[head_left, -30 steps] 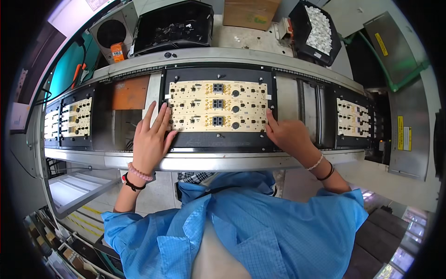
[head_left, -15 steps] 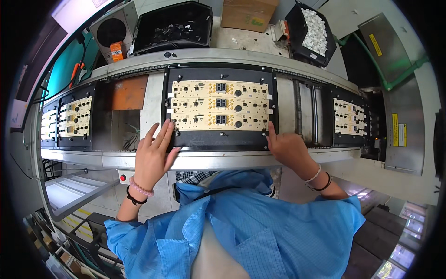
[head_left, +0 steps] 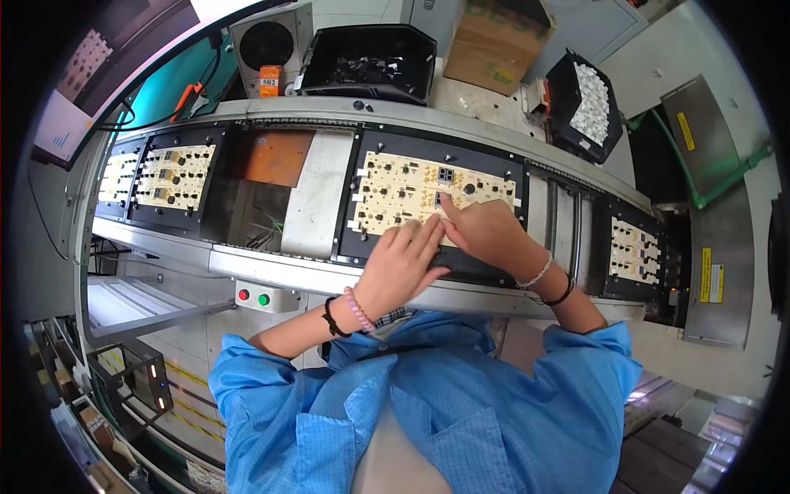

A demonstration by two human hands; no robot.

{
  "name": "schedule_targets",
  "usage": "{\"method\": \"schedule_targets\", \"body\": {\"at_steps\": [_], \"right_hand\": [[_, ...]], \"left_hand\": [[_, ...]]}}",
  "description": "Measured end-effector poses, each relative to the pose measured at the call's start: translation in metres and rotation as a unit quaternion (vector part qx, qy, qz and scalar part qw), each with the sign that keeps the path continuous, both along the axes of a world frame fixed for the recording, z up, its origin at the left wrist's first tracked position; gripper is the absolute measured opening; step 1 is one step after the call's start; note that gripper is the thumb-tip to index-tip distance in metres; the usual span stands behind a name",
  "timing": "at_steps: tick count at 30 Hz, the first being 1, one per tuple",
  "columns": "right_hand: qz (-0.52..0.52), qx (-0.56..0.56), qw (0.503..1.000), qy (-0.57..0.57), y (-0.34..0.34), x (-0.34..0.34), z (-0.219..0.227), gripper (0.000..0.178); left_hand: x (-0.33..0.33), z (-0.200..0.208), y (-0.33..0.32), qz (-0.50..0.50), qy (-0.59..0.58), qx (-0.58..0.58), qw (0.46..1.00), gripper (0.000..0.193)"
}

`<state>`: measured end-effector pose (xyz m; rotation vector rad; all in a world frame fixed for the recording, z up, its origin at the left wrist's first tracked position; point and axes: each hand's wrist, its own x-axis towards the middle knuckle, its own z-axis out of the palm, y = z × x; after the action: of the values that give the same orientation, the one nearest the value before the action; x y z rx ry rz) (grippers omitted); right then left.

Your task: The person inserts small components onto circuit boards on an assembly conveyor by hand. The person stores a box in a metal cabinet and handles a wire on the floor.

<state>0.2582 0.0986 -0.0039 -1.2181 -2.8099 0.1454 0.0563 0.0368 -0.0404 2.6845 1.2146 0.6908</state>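
Observation:
Three cream circuit boards point(head_left: 391, 191) lie one above another in a black tray point(head_left: 350, 235) on the conveyor, each with dark components and knobs. My left hand point(head_left: 403, 263) reaches over the lowest board, fingers stretched and close together, thumb apart, with nothing in it. Beside it, my right hand point(head_left: 494, 236) covers the right part of the lower boards. Its index finger extends to the black digit display point(head_left: 439, 198) of the middle board, thumb apart and other fingers curled. The top display point(head_left: 445, 174) stays visible. The lowest board's display is hidden under my hands.
More boards sit in black trays at the left point(head_left: 174, 177) and right point(head_left: 634, 249) of the conveyor point(head_left: 321, 267). Behind it stand a black bin of dark parts point(head_left: 366, 82), a cardboard box point(head_left: 498, 41) and a black bin of white parts point(head_left: 591, 103). A button box point(head_left: 267, 297) hangs below the front rail.
Both hands have left the tray's sides and come together over the lower boards. The view has shifted and tilted, so the tray appears farther right.

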Motion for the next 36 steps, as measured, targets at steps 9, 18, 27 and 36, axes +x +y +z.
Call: {"method": "schedule_targets", "body": {"at_steps": [9,18,27,36], "right_hand": [[-0.005,-0.162,0.986,-0.029,0.059,-0.001,0.029,0.033],[-0.107,-0.175,0.944,0.258,0.055,0.034,0.003,0.030],[-0.153,-0.288,0.123,0.937,-0.232,0.169,-0.038,0.024],[-0.171,0.044,-0.019,0.984,-0.507,0.246,-0.220,0.007]], "left_hand": [[0.000,0.000,-0.003,-0.009,0.026,0.002,1.000,0.071],[-0.018,0.024,0.014,-0.065,-0.170,-0.038,0.982,0.065],[-0.064,-0.027,-0.019,0.089,-0.304,-0.080,0.945,0.052],[0.017,0.011,-0.052,0.025,-0.162,0.089,0.982,0.046]]}}
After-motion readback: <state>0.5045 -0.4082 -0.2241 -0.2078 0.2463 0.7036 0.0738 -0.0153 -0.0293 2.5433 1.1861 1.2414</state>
